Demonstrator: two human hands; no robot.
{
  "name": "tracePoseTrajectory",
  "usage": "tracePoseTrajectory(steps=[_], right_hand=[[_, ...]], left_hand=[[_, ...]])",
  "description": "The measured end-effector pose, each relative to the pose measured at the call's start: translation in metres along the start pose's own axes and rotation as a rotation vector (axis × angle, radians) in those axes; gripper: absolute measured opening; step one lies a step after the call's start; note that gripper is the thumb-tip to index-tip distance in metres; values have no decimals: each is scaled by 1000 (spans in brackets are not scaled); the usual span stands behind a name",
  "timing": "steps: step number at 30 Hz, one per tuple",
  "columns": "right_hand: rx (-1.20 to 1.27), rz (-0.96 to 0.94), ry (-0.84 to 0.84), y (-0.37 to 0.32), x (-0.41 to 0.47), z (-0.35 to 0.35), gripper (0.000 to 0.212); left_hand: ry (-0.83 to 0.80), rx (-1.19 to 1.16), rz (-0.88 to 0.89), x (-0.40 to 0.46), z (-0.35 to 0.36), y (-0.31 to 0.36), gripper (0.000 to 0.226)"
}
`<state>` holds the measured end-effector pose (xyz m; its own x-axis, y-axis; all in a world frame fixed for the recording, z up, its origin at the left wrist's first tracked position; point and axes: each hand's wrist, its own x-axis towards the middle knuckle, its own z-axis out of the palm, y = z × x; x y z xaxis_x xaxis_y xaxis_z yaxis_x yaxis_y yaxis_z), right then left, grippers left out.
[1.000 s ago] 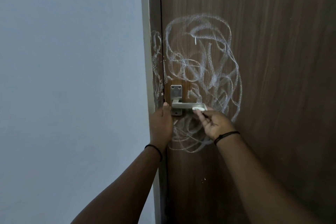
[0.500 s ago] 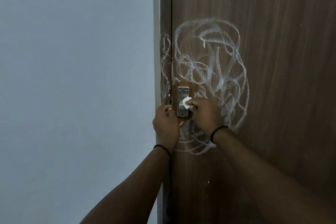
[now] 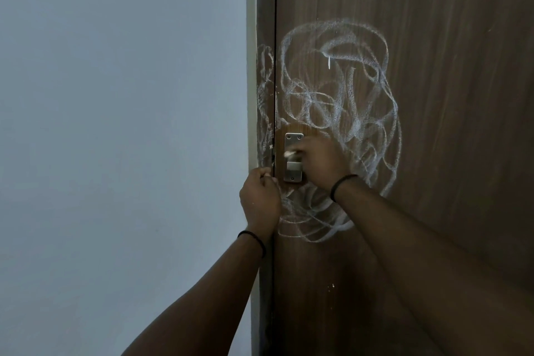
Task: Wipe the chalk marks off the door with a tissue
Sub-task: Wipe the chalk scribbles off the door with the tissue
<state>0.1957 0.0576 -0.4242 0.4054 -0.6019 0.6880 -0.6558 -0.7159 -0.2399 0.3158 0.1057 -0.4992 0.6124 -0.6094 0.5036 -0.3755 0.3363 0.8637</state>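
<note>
Spanning the door (image 3: 433, 95), chalk marks (image 3: 341, 89) lie mostly above and right of the right hand (image 3: 319, 165), nearer it than the left hand (image 3: 260, 199), which is curled at the door edge, contents hidden. Right grip pinches a tissue (image 3: 289, 154) against the handle plate (image 3: 293, 157).

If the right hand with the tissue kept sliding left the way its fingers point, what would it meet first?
Probably the door's edge gap, just past the metal handle plate that the right hand and tissue are already on; then the chalked frame. Depth is unclear.
</note>
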Motion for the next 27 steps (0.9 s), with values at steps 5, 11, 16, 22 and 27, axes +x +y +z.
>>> tracePoseTrajectory(steps=[5, 11, 16, 22, 27], right_hand=[[529, 522, 590, 41, -58, 12, 16], [1099, 861, 583, 30, -92, 75, 22], [996, 649, 586, -1, -53, 92, 16], [809, 671, 705, 9, -32, 106, 16], [645, 640, 681, 11, -41, 120, 18]], left_hand=[[-17, -1, -9, 1, -2, -6, 24], [-67, 8, 6, -6, 5, -11, 24], [-41, 45, 20, -2, 4, -11, 27], [-17, 11, 40, 1, 7, -20, 27], [-21, 45, 29, 0, 10, -28, 27]])
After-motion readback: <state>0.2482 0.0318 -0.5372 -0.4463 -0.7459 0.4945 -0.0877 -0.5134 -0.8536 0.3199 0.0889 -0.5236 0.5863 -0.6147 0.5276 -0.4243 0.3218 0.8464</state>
